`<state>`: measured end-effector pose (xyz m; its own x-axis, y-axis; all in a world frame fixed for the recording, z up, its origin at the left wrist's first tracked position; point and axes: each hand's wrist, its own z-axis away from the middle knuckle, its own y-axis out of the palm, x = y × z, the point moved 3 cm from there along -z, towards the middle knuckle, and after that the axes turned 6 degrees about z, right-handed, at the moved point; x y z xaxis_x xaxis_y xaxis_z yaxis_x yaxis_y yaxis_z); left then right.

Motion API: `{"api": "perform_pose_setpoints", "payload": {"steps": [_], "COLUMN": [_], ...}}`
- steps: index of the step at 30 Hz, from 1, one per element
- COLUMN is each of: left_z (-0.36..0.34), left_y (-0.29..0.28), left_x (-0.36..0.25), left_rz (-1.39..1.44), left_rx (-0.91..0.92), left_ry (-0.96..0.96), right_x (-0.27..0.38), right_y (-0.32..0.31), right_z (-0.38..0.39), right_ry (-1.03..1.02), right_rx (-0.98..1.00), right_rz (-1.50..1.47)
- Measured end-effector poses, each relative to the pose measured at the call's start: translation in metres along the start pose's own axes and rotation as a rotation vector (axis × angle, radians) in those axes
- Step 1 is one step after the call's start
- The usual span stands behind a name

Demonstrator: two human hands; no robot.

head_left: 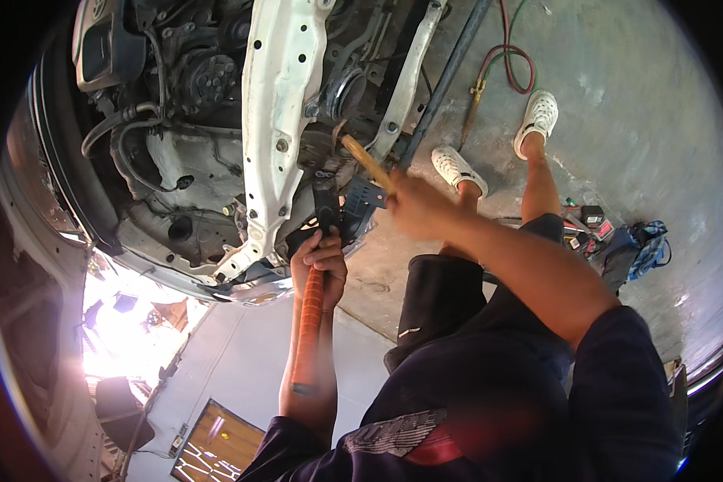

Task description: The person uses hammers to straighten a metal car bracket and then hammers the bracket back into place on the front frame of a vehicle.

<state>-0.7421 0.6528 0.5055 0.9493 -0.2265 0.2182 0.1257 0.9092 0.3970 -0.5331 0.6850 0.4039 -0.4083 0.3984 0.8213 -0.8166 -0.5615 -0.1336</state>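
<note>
My left hand (321, 259) is closed round a hammer with an orange wrapped handle (308, 329). The hammer's dark head (326, 205) is up against the front end of a car, beside a long white metal frame member (279, 104) with holes along it. Closed too is my right hand (426, 207), gripping a wooden handle (366, 163) that slants up and left toward the car. What sits at the handle's far end is hard to make out. Between the hands is a bluish perforated metal plate (365, 193); whether it is fixed to the car I cannot tell.
The exposed engine bay (185, 153) fills the upper left. A gas torch (473, 108) with a red and green hose (530, 72) lies on the concrete floor. My white clogs (459, 169) stand near it. Tools and a blue cloth (649, 249) lie at right.
</note>
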Motion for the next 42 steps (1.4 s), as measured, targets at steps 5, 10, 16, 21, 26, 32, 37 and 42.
{"api": "perform_pose_setpoints", "payload": {"steps": [5,10,16,21,26,32,37,42], "left_z": [-0.001,-0.011,-0.011,-0.009,-0.011,-0.016,-0.011,-0.012], "left_y": [0.000,0.003,0.002,0.001,0.001,0.000,0.003,0.005], "left_x": [-0.003,-0.008,-0.007,-0.007,-0.011,-0.007,-0.008,-0.012], "left_rz": [-0.018,-0.033,-0.043,-0.040,-0.044,-0.068,-0.067,-0.084], "left_rx": [-0.017,-0.048,-0.041,-0.014,-0.009,-0.022,-0.035,-0.062], "left_ry": [0.001,-0.029,-0.040,-0.040,-0.043,-0.066,-0.056,-0.061], "right_x": [0.016,0.017,0.019,0.017,-0.008,-0.023,0.000,-0.009], "right_y": [-0.020,-0.032,-0.015,-0.031,-0.015,0.002,-0.036,-0.016], "right_z": [-0.003,-0.008,-0.007,-0.016,-0.024,-0.018,-0.027,-0.020], "right_ry": [0.083,-0.072,0.040,0.247,0.097,0.023,0.046,0.039], "right_rx": [-0.175,0.117,0.059,-0.133,-0.070,0.027,-0.220,-0.074], "right_rz": [-0.192,-0.089,-0.051,-0.438,-0.134,-0.013,-0.029,0.025]}}
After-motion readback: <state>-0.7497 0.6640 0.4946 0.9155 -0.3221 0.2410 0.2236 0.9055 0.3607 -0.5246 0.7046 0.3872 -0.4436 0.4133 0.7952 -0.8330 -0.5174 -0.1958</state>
